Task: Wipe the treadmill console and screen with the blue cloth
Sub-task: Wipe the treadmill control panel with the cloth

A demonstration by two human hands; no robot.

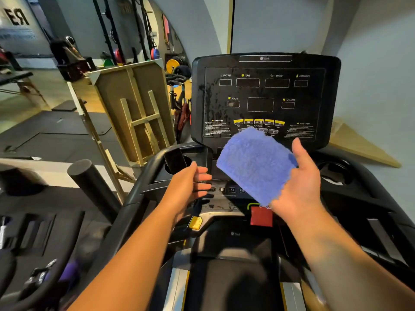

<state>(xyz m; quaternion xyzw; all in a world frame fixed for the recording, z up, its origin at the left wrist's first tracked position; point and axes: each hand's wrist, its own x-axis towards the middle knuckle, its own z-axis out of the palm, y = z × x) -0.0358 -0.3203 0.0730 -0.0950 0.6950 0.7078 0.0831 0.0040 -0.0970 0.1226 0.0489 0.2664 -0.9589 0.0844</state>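
The black treadmill console stands ahead, its dark screen panel speckled with droplets on the left side. A folded blue cloth hovers in front of the console's lower buttons, held by my right hand, whose fingers lie behind it with the thumb up. My left hand floats empty to the left of the cloth, over the lower control deck, fingers loosely extended and apart from the cloth.
A red safety key block and a yellow tag sit below the number buttons. Cup holders flank the deck, left and right. A wooden frame leans to the left, gym gear behind it.
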